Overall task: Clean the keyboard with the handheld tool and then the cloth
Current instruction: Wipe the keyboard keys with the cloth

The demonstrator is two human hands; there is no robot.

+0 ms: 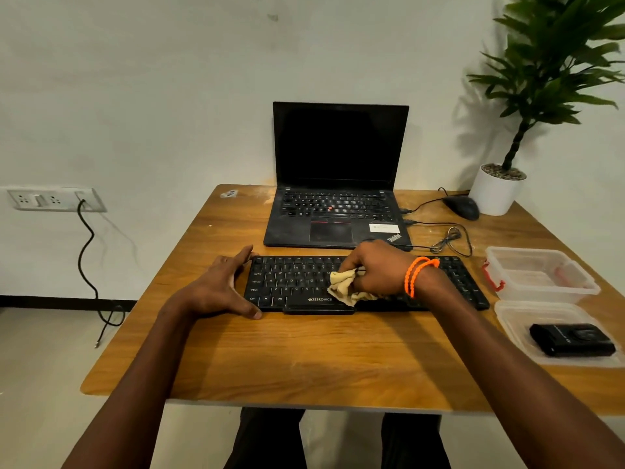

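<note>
Keyboard (294,282) lies flat on the wooden surface (304,360), black, long side running left to right, just in front of an open laptop (338,184) whose screen is dark. The person sits at the near edge, both forearms reaching over the wood.

Left hand (220,286) rests at the keyboard's left end, fingers straight and spread: the thumb lies along the near left corner and the fingers reach past the far left corner, so the end of the board sits between them. It grips nothing.

Right hand (375,269) is over the middle of the keyboard, fingers curled round a bunched tan cloth (345,286). The cloth pokes out to the left of the fist and lies on the keys near the lower rows, just above the brand label on the front edge. Two orange bands (417,274) circle that wrist.

To the right of the keyboard stands a clear plastic box (541,275) with a red clip on its left side. Nearer the person, a clear lid (514,319) lies flat with a small black device (571,340) on it, well apart from both hands.

A black mouse (463,207) sits right of the laptop, its cable looping across the wood, and a potted plant (497,191) stands at the far right corner.
</note>
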